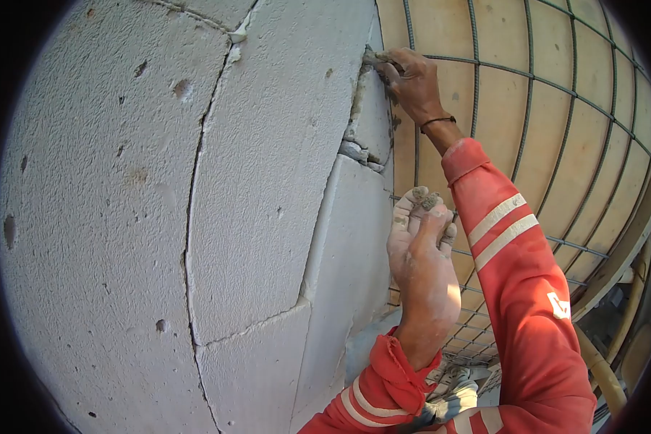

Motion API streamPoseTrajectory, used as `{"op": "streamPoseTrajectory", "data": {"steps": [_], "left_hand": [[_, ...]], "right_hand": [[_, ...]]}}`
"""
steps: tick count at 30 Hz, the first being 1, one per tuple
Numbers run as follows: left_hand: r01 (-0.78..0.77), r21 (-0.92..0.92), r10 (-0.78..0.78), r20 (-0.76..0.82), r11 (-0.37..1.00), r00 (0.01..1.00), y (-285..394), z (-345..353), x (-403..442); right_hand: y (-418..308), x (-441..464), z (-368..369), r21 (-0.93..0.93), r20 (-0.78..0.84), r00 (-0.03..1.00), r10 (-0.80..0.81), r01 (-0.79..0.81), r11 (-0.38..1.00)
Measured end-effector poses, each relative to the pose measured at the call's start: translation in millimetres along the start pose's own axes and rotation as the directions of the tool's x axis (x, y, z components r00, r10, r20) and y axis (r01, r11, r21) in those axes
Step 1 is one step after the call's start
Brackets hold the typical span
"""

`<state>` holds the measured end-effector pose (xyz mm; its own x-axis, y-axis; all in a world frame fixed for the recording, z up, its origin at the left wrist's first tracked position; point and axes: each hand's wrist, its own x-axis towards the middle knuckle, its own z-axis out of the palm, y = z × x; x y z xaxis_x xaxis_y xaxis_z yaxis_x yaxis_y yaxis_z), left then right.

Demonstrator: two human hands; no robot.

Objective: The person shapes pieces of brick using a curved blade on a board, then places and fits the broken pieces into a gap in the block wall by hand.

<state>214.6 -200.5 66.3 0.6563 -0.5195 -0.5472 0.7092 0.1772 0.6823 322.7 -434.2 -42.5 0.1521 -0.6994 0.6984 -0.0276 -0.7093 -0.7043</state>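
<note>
My right hand, with a dark band at the wrist, reaches up to the edge of the grey block wall. Its fingers are pinched against the joint beside a block's corner; what they press there is too small to make out. Lower down, my left hand is palm up with its fingers curled around a small lump of grey mortar. Pale dust coats its fingers. Between the two hands, a rough gap with mortar bits shows in the wall's edge.
A grid of steel bars stands in front of tan panels on the right. Yellowish pipes are at the lower right. Below my left forearm, part of some pale cloth shows.
</note>
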Motion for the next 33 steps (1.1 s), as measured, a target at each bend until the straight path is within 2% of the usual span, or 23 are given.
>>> {"op": "streamPoseTrajectory", "data": {"steps": [2,9,12,14,18,20,23,26,29,32,33], "left_hand": [[0.000,0.017,0.000,0.023,1.000,1.000,-2,2,-3],[0.037,-0.011,-0.036,0.058,0.999,0.998,-5,2,-4],[0.038,-0.034,-0.036,0.068,0.999,0.997,0,3,-2],[0.044,-0.024,-0.042,0.056,0.999,0.998,-1,0,-3],[0.032,-0.016,-0.030,0.073,0.999,0.997,-2,0,-1],[0.044,-0.021,-0.043,0.051,0.999,0.998,-3,-1,-1],[0.044,-0.035,-0.043,0.050,0.998,0.998,-1,-1,-4],[0.028,-0.045,-0.025,0.081,0.999,0.996,-1,-2,-2],[0.044,-0.044,-0.042,0.041,0.998,0.998,1,-3,-2],[0.048,0.037,-0.052,0.106,0.998,0.993,4,-4,-2],[-0.140,0.283,0.068,0.251,0.949,0.966,8,-2,-1]], "right_hand": [[-2,4,-10,0.045,0.108,0.994,-0.021,0.016,0.999],[6,1,-5,0.020,0.091,0.996,-0.006,0.004,1.000],[2,5,-4,0.047,0.079,0.995,-0.065,0.061,0.997],[7,1,-2,-0.090,0.098,0.994,-0.044,0.053,0.995],[14,1,2,-0.074,0.129,0.985,-0.115,0.125,0.989],[16,-5,8,-0.201,0.114,0.993,-0.038,0.060,0.978],[11,-13,10,-0.268,0.105,0.994,-0.001,0.029,0.963],[5,-16,12,-0.265,0.055,0.998,0.019,-0.004,0.964],[4,-16,13,-0.305,0.083,0.995,0.052,-0.025,0.952],[3,-11,5,-0.354,0.111,0.993,0.043,-0.001,0.935],[1,-13,3,-0.355,0.114,0.993,0.041,0.002,0.935]]}}
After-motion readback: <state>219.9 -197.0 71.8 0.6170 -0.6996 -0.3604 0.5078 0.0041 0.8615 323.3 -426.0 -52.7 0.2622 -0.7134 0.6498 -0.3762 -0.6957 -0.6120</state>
